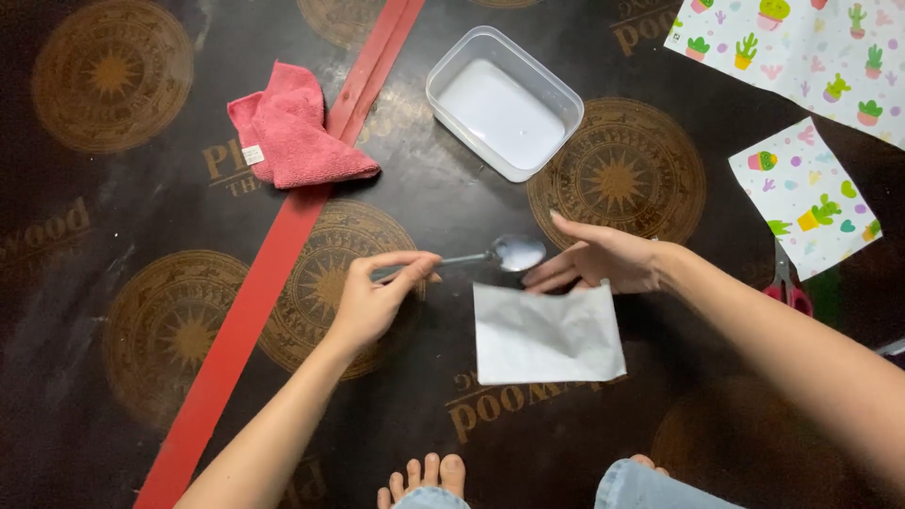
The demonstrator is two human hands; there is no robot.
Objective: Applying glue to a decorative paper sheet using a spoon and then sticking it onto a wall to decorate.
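Note:
My left hand [377,294] pinches the handle of a metal spoon [509,253], holding it level with the bowl pointing right. Just below the spoon lies a white sheet of paper [547,337] on the dark floor. My right hand [599,259] rests at the sheet's top edge, fingers spread and touching the paper, right beside the spoon's bowl. Beyond the spoon stands a clear plastic tub [504,102] with white liquid in it.
A crumpled pink cloth [294,130] lies at the upper left beside a red strip [273,264] running diagonally across the floor. Cactus-patterned paper sheets [806,193] sit at the right, with red-handled scissors [787,283] below them. My bare toes [429,476] show at the bottom.

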